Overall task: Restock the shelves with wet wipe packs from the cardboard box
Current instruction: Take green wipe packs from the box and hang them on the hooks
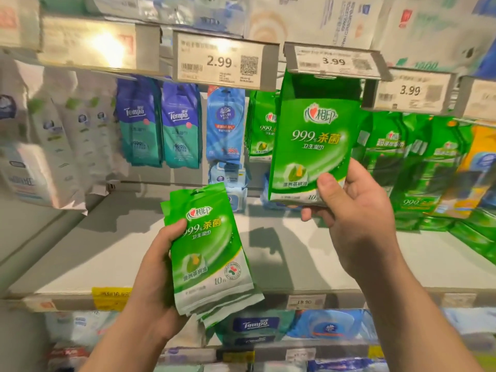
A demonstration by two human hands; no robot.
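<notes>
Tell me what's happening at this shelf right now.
A person is restocking hanging wet wipes. The right hand holds one green wipe pack by its bottom corner, raised so its top sits just under the 3.99 price tag, beside the same green packs already hanging. The left hand grips a stack of green packs lower down, in front of the shelf edge. The cardboard box is not in view.
</notes>
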